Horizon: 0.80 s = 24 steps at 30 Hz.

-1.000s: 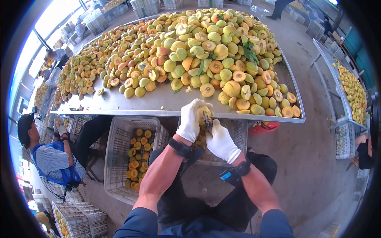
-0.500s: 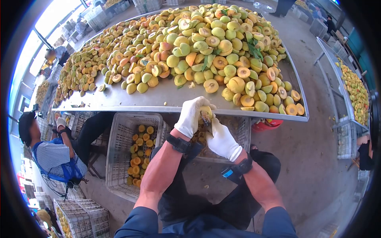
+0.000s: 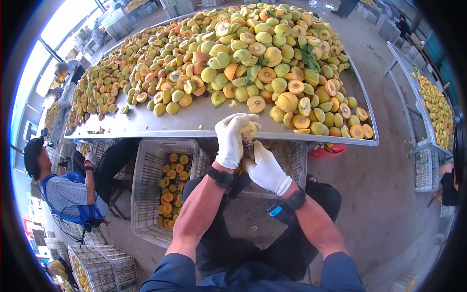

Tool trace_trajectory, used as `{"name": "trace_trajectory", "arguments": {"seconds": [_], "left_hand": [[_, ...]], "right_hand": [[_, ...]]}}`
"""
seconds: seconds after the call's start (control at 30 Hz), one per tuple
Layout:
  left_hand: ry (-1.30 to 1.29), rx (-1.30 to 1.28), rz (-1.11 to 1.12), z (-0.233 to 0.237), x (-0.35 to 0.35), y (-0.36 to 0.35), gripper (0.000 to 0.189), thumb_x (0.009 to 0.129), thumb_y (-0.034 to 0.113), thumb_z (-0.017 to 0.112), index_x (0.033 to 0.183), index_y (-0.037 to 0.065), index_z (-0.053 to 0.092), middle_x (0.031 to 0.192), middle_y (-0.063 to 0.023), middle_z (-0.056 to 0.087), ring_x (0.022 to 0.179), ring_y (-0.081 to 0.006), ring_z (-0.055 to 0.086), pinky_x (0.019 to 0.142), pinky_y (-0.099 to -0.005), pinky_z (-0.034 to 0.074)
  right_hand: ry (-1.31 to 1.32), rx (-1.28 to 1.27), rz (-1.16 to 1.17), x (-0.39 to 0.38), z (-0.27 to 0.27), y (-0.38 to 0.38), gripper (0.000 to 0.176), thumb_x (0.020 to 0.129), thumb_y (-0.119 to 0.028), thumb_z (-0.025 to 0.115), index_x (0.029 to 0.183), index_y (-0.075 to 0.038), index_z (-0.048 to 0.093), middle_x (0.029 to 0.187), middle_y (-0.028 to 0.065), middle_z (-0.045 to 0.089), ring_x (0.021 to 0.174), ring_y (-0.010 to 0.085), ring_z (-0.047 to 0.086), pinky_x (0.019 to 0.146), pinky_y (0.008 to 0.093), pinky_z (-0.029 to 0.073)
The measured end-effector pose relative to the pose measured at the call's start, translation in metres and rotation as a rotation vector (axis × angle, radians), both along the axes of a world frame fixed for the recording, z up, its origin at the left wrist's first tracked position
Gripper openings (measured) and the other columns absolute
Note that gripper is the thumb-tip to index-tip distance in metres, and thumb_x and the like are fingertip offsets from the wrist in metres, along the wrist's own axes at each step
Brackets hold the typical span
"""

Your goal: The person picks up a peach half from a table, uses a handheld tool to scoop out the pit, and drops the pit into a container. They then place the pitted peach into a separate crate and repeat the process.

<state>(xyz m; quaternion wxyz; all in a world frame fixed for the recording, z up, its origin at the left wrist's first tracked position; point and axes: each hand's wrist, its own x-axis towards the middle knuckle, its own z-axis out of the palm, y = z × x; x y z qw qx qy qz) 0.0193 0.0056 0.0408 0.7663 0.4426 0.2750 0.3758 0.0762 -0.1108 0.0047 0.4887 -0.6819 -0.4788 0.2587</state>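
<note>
My left hand (image 3: 229, 140), in a white glove, is closed around a yellow peach half (image 3: 249, 129) just over the near edge of the table. Below it my right hand (image 3: 268, 171), gloved too, grips a small metal pitting tool (image 3: 248, 145), its tip up against the peach. Fingers cover most of the tool, so its full shape is hidden. Beyond both hands, a big heap of halved peaches (image 3: 272, 58) lies on the metal table (image 3: 165, 124).
Left of my knees stands a plastic crate (image 3: 141, 194) holding several peach halves (image 3: 170, 194). Another crate (image 3: 299, 168) sits under the table edge, beside a red tub (image 3: 328, 151). A seated co-worker (image 3: 73, 190) is at the left; a second peach table (image 3: 433, 112) stands right.
My hands have shifted slightly left, still holding the peach half and tool together. The co-worker at the left has moved their hands apart.
</note>
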Motion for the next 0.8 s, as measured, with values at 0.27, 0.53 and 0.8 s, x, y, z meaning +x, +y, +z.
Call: {"name": "trace_trajectory", "arguments": {"seconds": [0.27,0.53,0.8], "left_hand": [[0.133,-0.058,-0.511,-0.007,-0.005,0.026,0.030,0.088,0.019,0.056,0.089,-0.009,0.067,0.079,-0.0146,0.069,0.072,-0.0232,0.067,0.069,-0.0320,0.054],[-0.099,0.106,-0.226,0.022,-0.010,-0.014,0.034,0.100,0.028,0.056,0.118,0.000,0.064,0.097,-0.0099,0.070,0.073,-0.0067,0.060,0.061,-0.0197,0.048],[0.157,-0.002,-0.381,0.005,-0.008,0.017,0.025,0.093,0.019,0.061,0.090,-0.005,0.069,0.076,-0.0109,0.068,0.064,-0.0177,0.065,0.058,-0.0287,0.052]], "right_hand": [[0.159,-0.078,0.157,0.015,0.010,-0.012,0.025,0.087,-0.005,0.059,0.109,0.000,0.051,0.078,0.0102,0.059,0.065,0.0217,0.059,0.061,0.0359,0.050],[1.061,-0.178,0.290,0.022,0.061,-0.024,0.013,0.096,-0.008,0.054,0.107,-0.010,0.049,0.066,-0.0022,0.044,0.046,0.0044,0.037,0.038,0.0220,0.028],[0.575,-0.160,0.198,0.005,0.027,-0.008,0.033,0.092,-0.010,0.054,0.123,-0.004,0.047,0.070,0.0009,0.052,0.046,0.0094,0.044,0.038,0.0287,0.038]]}}
